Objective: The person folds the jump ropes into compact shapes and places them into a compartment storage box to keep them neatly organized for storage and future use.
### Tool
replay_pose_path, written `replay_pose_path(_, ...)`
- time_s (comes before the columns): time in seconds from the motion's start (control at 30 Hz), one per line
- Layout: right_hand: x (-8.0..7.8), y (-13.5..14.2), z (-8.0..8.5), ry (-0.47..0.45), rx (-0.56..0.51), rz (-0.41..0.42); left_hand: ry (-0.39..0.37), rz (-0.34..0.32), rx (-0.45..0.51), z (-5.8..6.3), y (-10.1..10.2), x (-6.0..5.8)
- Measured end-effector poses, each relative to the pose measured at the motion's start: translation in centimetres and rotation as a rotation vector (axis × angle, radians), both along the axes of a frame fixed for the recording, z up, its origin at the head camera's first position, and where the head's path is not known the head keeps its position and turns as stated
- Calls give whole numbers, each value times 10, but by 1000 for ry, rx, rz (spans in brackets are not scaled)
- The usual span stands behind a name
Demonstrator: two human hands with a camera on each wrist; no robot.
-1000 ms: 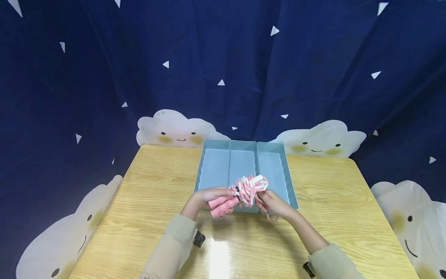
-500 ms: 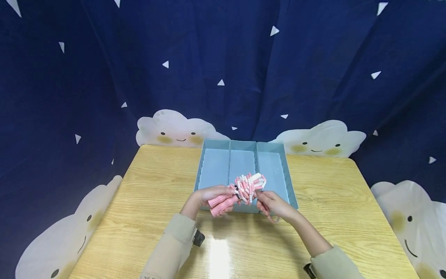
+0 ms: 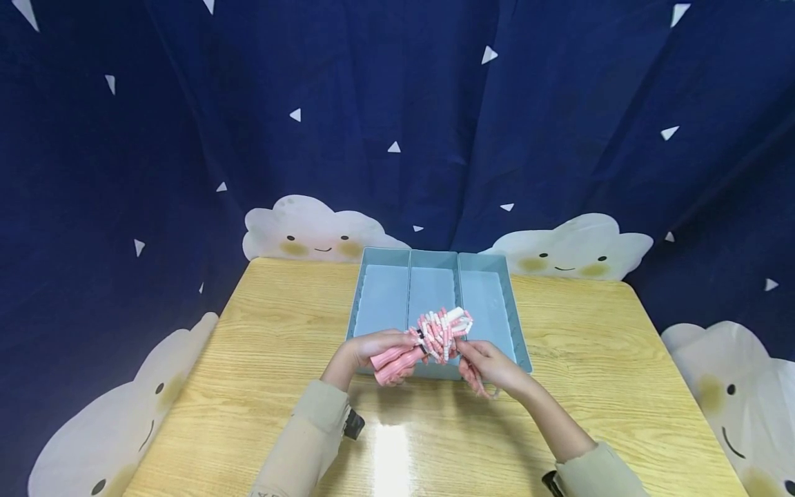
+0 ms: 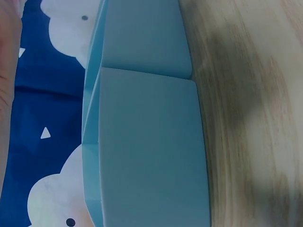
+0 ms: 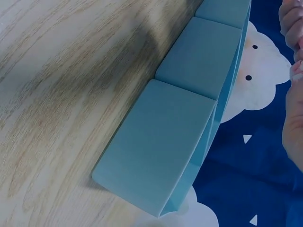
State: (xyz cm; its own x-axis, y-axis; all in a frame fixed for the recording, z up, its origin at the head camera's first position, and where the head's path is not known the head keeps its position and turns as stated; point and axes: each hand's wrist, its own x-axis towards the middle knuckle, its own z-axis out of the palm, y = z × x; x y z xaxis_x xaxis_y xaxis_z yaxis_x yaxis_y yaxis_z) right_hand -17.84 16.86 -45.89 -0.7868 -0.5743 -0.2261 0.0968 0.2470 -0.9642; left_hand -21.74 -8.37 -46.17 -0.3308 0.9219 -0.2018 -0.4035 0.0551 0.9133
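A beaded jump rope (image 3: 442, 335) in pink and white is gathered into a bundle, held up over the front of the blue bins in the head view. Its two pink handles (image 3: 397, 366) lie side by side, pointing toward the lower left. My left hand (image 3: 375, 344) grips the rope where the handles meet the beads. With thumb and fingers, my right hand (image 3: 492, 362) holds the other end of the bundle, and a beaded loop hangs below it. Only an edge of the left hand (image 4: 5, 80) shows in the left wrist view; the right hand (image 5: 294, 123) is cut off in the right wrist view.
Three light-blue bins (image 3: 383, 297) stand side by side at the middle back of the wooden table (image 3: 298, 324). Their front walls (image 4: 151, 146) face me. A dark blue curtain (image 3: 348, 103) with white clouds and triangles hangs behind and around the table.
The right hand has shifted slightly left and settled lower on the beads, with the far end of the bundle drawn in a little. The left hand has stayed nearly still.
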Motion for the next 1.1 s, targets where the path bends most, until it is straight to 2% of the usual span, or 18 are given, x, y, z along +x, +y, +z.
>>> replay_pose_path(0.17, 2, -2, 3, 13, 8, -34, -28, 31, -17, -13, 0, -5)
replay_pose_path(0.3, 4, -2, 6, 15, 2, -33, -38, 50, -30, -15, -1, -5)
replay_pose_path(0.57, 7, -2, 15, 28, 39, -25, -10, 64, -38, -17, -2, -5)
replay_pose_path(0.87, 12, -4, 24, 28, 110, -119, -8, 76, -43, -18, -3, -7)
replay_pose_path(1.1, 15, -3, 28, -12, 108, -189, -8, 71, -33, -19, -2, -8)
